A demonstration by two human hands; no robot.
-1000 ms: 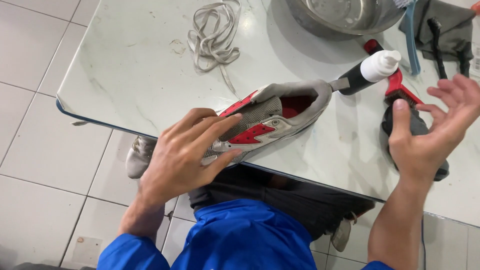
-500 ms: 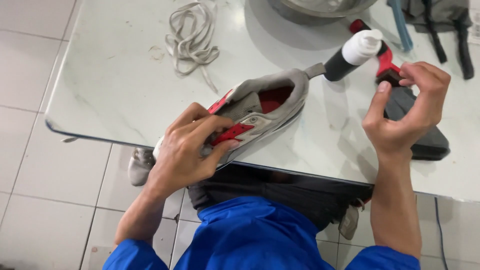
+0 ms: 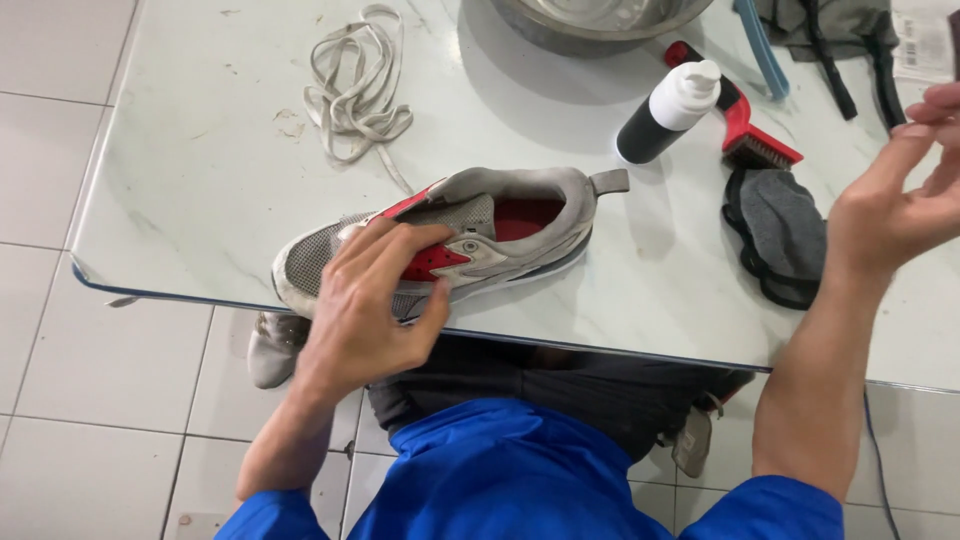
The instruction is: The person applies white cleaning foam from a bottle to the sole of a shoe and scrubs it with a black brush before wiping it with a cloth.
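A grey and red sneaker (image 3: 510, 225) without laces lies on its side near the front edge of the marble table (image 3: 200, 180). My left hand (image 3: 375, 300) rests over its toe and midfoot, fingers gripping it. My right hand (image 3: 900, 200) is raised above the table at the right, fingers loosely apart and holding nothing. Under that hand lies a grey insole with a dark rim (image 3: 780, 235). A red-handled brush (image 3: 740, 125) and a black bottle with a white cap (image 3: 670, 110) sit just behind the insole.
Loose grey laces (image 3: 355, 95) lie at the table's back left. A metal bowl (image 3: 590, 20) stands at the back, with a blue brush handle (image 3: 760, 45) and a grey bag (image 3: 835, 35) to its right. A second shoe (image 3: 275, 345) sits on the tiled floor.
My right hand has lifted off the dark insole and swung out to the right, opening. My left hand stays on the sneaker.
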